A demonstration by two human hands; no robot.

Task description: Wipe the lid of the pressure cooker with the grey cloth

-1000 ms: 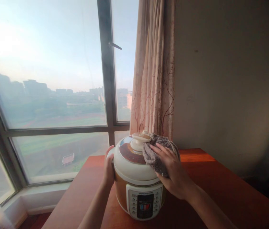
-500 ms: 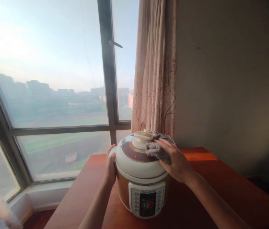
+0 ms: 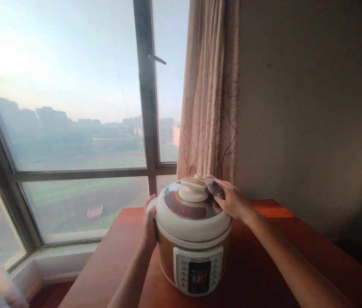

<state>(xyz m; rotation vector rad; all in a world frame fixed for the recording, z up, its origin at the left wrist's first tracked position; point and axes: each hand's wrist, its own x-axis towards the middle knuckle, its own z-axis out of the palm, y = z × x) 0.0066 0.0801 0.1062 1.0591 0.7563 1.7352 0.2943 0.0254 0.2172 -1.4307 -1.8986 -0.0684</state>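
Note:
A white and gold-brown electric pressure cooker [image 3: 196, 233] stands upright on the table, its control panel facing me. On its domed lid is a cream knob handle [image 3: 193, 189] above a dark reddish-brown ring. My left hand [image 3: 149, 224] is wrapped round the side handle at the cooker's left. My right hand [image 3: 232, 200] presses a bunched grey cloth [image 3: 214, 187] against the lid, just right of the knob. Part of the cloth is hidden under the fingers.
The cooker sits on a reddish-brown wooden table [image 3: 110, 265]. Behind it hang patterned beige curtains [image 3: 208, 94] beside a large window with a dark frame [image 3: 81, 175]. A plain wall [image 3: 296, 128] rises at the right.
My right hand and the cloth have moved back toward the far right of the lid, uncovering more of the brown ring. My left hand keeps its hold.

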